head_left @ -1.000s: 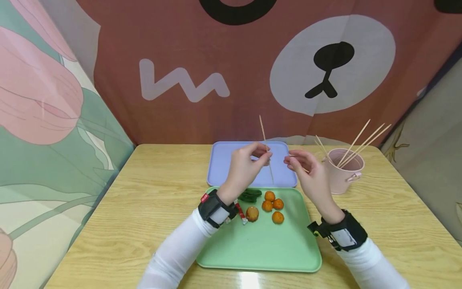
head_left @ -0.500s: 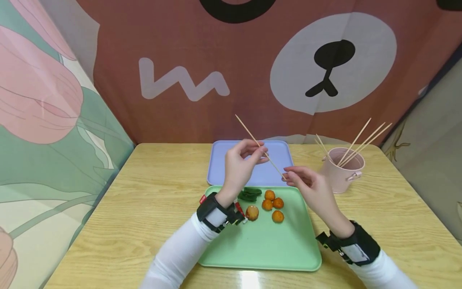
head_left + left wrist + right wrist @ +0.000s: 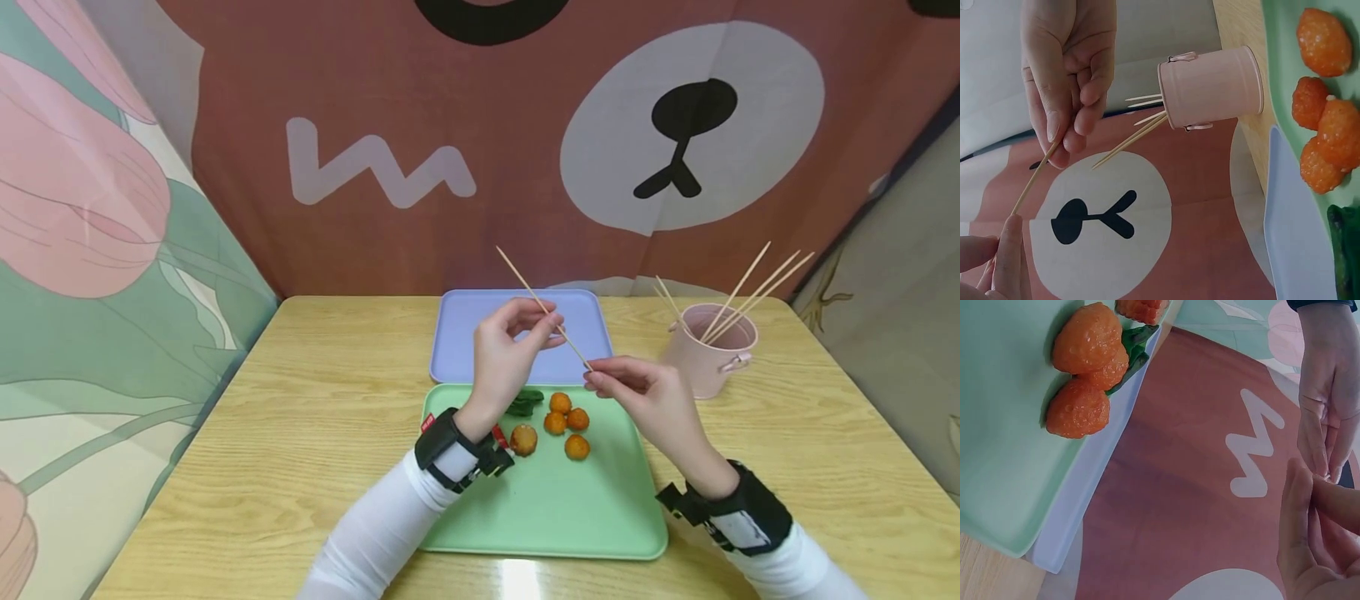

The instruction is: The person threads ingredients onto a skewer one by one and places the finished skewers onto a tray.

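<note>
While the left hand [image 3: 501, 358] and right hand [image 3: 660, 407] pinch one skewer [image 3: 524, 283], the red strap tag [image 3: 427, 423] is illegible.

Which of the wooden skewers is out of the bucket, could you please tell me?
The skewer pinched by both the left hand and the right hand; the other skewers in view all lean in the pink bucket.

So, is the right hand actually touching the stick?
Touching. The left wrist view shows it plainly: the right hand pinches the stick between its thumb and fingers, with no gap at the grip.
</note>
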Demonstrator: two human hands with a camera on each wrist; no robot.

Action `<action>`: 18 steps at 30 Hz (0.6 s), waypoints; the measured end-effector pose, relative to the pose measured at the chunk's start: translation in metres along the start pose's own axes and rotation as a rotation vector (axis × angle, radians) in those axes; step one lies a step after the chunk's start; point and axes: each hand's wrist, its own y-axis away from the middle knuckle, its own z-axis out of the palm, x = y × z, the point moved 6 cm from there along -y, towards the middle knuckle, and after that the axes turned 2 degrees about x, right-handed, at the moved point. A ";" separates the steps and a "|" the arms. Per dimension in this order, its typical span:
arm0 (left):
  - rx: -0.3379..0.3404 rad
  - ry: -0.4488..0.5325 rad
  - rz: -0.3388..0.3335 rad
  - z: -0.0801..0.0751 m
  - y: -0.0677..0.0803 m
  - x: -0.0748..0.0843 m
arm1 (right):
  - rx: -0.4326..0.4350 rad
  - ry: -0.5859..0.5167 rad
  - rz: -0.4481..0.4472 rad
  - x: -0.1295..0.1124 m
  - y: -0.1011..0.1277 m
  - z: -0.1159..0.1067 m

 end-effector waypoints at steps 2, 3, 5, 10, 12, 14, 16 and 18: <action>-0.005 -0.006 0.000 0.000 0.000 0.000 | 0.009 0.007 0.000 0.000 0.000 0.000; -0.010 -0.011 0.001 0.000 0.000 0.000 | 0.015 0.008 0.001 0.000 -0.001 -0.001; -0.023 -0.027 -0.005 -0.001 0.000 0.000 | 0.027 -0.004 0.006 0.000 -0.001 -0.002; -0.098 -0.244 -0.003 -0.004 0.001 -0.003 | 0.071 -0.025 0.001 0.001 -0.003 -0.010; -0.153 -0.370 0.005 -0.003 0.003 -0.004 | 0.090 -0.016 -0.007 0.003 -0.004 -0.015; -0.230 -0.476 0.007 0.001 0.006 -0.007 | 0.114 0.019 -0.012 0.004 -0.005 -0.021; -0.324 -0.566 0.008 0.006 0.009 -0.010 | 0.134 0.050 -0.009 0.007 -0.005 -0.027; -0.426 -0.661 0.010 0.011 0.013 -0.015 | 0.153 0.078 -0.006 0.008 -0.004 -0.033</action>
